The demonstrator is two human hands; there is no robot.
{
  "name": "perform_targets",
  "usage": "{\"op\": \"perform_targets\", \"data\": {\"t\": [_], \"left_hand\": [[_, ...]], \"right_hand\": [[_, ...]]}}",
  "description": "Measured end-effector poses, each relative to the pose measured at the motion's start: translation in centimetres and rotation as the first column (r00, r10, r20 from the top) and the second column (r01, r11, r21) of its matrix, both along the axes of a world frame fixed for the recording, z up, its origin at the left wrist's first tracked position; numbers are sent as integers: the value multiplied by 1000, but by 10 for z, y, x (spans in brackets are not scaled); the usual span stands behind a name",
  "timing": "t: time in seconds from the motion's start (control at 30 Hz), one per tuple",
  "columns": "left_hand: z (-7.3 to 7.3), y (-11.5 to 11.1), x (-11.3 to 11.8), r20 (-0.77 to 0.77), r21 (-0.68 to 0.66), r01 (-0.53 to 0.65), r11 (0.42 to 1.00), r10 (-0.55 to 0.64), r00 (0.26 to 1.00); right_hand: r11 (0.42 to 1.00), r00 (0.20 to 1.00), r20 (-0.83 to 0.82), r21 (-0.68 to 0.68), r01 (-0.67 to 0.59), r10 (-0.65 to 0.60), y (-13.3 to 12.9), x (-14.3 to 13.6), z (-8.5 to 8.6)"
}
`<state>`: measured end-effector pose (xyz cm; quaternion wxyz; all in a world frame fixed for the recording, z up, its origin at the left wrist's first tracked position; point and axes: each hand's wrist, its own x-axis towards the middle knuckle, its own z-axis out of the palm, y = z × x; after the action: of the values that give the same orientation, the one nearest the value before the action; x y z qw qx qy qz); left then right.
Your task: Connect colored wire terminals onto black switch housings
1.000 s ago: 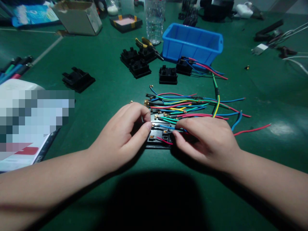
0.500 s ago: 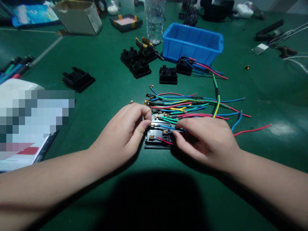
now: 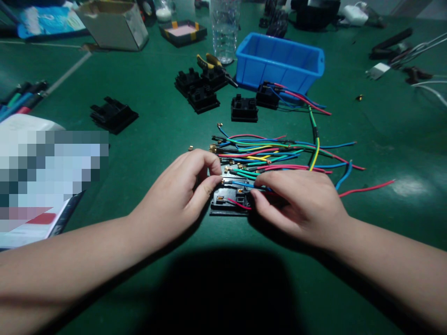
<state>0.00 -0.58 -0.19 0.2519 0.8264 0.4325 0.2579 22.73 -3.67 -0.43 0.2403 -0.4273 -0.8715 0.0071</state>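
A black plastic socket housing (image 3: 228, 204) lies on the green table between my hands, with brass contacts showing and a red wire (image 3: 240, 204) running from one of them. Above it a blue wire (image 3: 240, 184) stretches from hand to hand. At its left end, my left hand (image 3: 185, 186) pinches the metal terminal between thumb and forefinger. The insulated part farther right is held by the thumb and forefinger of my right hand (image 3: 300, 200), whose other fingers are curled. Just behind the hands lies a bundle of red, blue, green and yellow wires (image 3: 261, 151) with brass terminals.
Several more black housings (image 3: 204, 98) sit farther back, with yellow-handled pliers (image 3: 209, 63) among them. Behind stand a blue bin (image 3: 279, 65), a clear bottle (image 3: 225, 32) and a cardboard box (image 3: 111, 25). Another housing (image 3: 113, 114) and a partly blurred booklet (image 3: 49, 186) are left.
The left thumb and the blue wire's terminal have shifted very slightly to the right. My right hand has stayed in place.
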Motion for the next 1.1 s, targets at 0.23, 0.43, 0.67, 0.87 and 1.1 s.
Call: {"op": "perform_targets", "data": {"t": [0.23, 0.43, 0.67, 0.87, 1.1], "left_hand": [[-3, 1, -1, 8, 0, 23, 1000, -23, 1000], [-4, 1, -1, 18, 2, 34, 999, -34, 999], [-4, 0, -3, 17, 29, 62, 998, -63, 998], [-7, 2, -2, 19, 21, 85, 996, -86, 996], [-11, 2, -2, 40, -36, 65, 997, -63, 997]], "right_hand": [[1000, 1000, 12, 4, 4, -4, 0, 0, 0], [1000, 1000, 6, -3, 4, -4, 0, 0, 0], [1000, 1000, 3, -9, 0, 0, 0, -1, 0], [1000, 1000, -3, 1, -5, 5, 0, -1, 1], [1000, 1000, 0, 5, -8, 8, 1, -1, 1]]}}
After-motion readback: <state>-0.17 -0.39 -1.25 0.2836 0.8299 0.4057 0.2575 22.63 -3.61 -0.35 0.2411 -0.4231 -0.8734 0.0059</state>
